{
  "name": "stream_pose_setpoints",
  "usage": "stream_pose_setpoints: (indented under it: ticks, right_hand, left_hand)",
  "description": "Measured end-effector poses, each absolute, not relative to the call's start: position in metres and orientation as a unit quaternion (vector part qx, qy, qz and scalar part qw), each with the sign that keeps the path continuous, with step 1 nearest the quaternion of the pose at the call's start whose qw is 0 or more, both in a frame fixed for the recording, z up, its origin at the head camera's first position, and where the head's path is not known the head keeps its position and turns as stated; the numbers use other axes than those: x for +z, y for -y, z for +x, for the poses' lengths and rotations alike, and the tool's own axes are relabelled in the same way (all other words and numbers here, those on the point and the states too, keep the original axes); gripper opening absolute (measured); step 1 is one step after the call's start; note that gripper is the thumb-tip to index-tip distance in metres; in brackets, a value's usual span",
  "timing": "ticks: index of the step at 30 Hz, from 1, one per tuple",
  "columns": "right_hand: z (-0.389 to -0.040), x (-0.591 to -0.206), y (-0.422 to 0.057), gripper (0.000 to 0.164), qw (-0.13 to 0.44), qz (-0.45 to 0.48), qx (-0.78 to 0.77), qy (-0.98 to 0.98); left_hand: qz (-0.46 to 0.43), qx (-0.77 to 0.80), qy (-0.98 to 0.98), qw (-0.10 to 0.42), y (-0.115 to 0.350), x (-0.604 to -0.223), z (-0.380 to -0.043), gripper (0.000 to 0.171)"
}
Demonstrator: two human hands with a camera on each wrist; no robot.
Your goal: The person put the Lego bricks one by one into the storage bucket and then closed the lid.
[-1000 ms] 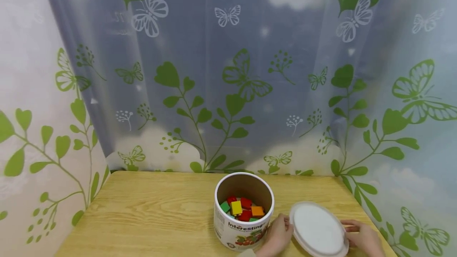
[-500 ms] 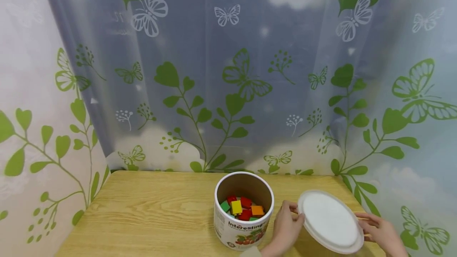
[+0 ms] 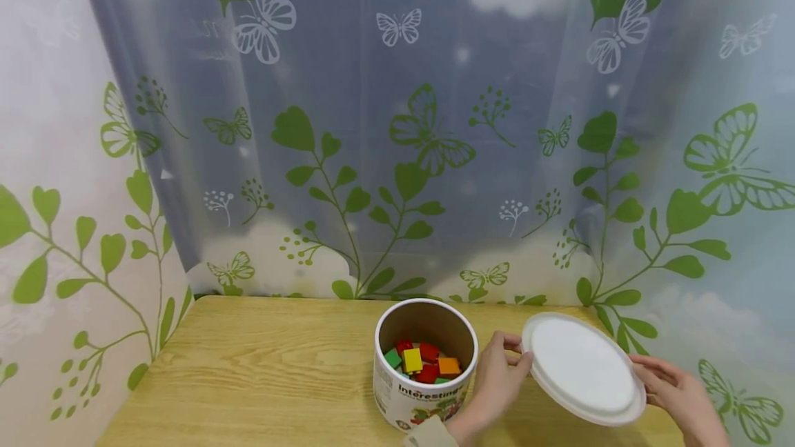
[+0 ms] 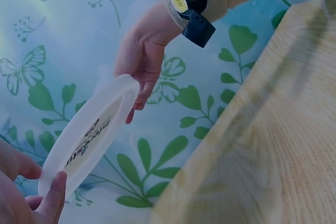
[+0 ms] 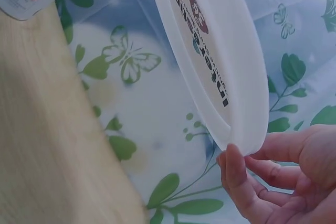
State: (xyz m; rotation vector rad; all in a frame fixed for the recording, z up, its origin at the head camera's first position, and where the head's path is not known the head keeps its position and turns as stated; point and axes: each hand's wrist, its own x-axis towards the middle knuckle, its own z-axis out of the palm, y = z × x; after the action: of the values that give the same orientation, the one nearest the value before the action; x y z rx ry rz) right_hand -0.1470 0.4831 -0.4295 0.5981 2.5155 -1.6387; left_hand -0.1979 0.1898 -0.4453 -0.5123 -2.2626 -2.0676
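A round white lid (image 3: 584,370) is held tilted above the table's right side, to the right of the bucket. Its plain face shows in the head view, while both wrist views show printed lettering on the other face. My left hand (image 3: 499,379) pinches the lid's left rim between thumb and fingers. At the opposite rim, my right hand (image 3: 680,395) grips with its thumb and fingers, clearest in the right wrist view. Beside my left hand stands an uncovered white bucket (image 3: 397,402) marked "Interesting". Inside lie several toy blocks (image 3: 413,361) in red, yellow, orange and green.
The wooden table (image 3: 267,364) reaches back to a curtain (image 3: 323,178) printed with butterflies and leaves. Similar patterned sheets hang at the left and right sides. The table's right edge (image 4: 181,177) runs below the lid in the left wrist view.
Both hands have carried the lid up and to the right, away from the bucket, keeping hold of its rim. The bucket and its blocks stay where they were.
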Motion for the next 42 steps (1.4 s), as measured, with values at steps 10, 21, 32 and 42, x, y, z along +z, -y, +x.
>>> stream_pose_setpoints:
  ticks: [10,21,32,42]
  right_hand:
    - [-0.154,-0.414,-0.459,0.075,-0.007,0.17,-0.524,-0.834]
    - [-0.166,-0.41,-0.427,0.025,-0.062,0.088,-0.564,-0.819]
    - [-0.186,-0.413,-0.383,0.045,-0.08,0.05,-0.59,-0.802]
    - [-0.203,-0.415,-0.338,0.047,-0.083,0.015,-0.604,-0.793]
  left_hand:
    - [-0.166,-0.674,0.719,0.034,-0.17,-0.43,-0.206,0.021]
    - [-0.17,-0.706,0.687,0.036,-0.138,-0.423,-0.219,0.024]
    - [-0.144,-0.701,0.697,0.041,-0.099,-0.424,-0.238,0.024]
    - [-0.134,-0.727,0.673,0.023,-0.054,-0.428,-0.25,0.03]
